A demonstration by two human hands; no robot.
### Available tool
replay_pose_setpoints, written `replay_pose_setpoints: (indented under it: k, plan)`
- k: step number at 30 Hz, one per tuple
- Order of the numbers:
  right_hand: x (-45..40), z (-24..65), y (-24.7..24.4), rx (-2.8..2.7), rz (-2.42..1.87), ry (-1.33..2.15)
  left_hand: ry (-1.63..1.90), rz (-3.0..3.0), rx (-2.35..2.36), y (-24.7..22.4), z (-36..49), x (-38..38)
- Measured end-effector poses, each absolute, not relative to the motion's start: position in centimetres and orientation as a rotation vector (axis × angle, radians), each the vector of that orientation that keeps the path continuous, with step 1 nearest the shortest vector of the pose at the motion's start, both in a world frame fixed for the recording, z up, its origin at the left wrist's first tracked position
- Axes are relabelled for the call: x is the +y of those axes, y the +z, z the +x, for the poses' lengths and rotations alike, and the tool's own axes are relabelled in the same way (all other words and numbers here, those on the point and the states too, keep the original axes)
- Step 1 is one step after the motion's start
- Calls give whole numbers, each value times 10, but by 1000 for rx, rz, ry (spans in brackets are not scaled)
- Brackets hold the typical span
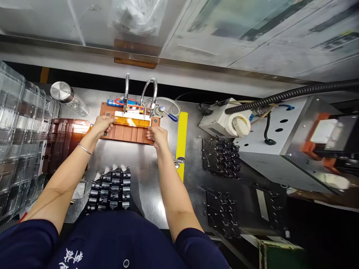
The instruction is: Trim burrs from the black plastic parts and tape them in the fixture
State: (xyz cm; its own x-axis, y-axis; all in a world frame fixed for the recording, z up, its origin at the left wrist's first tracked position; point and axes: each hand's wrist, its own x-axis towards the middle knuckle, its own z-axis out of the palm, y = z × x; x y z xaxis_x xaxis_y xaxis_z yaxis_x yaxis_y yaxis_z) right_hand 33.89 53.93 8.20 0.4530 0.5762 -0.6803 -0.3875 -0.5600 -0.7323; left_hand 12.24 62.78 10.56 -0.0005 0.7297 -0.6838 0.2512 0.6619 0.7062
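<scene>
An amber, shiny strip (132,122) with rows of small marks stretches between my two hands. My left hand (103,125) pinches its left end, and my right hand (157,135) is closed at its lower right corner. Beneath and behind the strip is a copper-coloured fixture plate (126,135) with grooves along its front. A white block (119,113) shows just behind the strip. Two bendable metal hoses (153,87) curve down toward the fixture, and a lever with a blue handle (171,117) sticks out at its right.
Black moulded parts (112,188) stand in rows near my body; more lie in black trays (221,157) at right. A glass bottle (70,98) and stacked clear trays (19,142) stand left. Yellow tape (182,140) marks the metal table. A machine (263,130) with a thick cable occupies the right.
</scene>
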Motion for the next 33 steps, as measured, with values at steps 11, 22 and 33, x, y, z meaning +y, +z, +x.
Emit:
replay_pose_setpoints:
  k: [11,22,33]
  plan:
    - [529,343,82,-189,-1696,1318,465,836,1554,101,118,627]
    - [402,272,91,-335,-1684,1241,534,839,1537,103,116,618]
    - [497,308,67,-275,-1687,1147,583,844,1527,97,113,601]
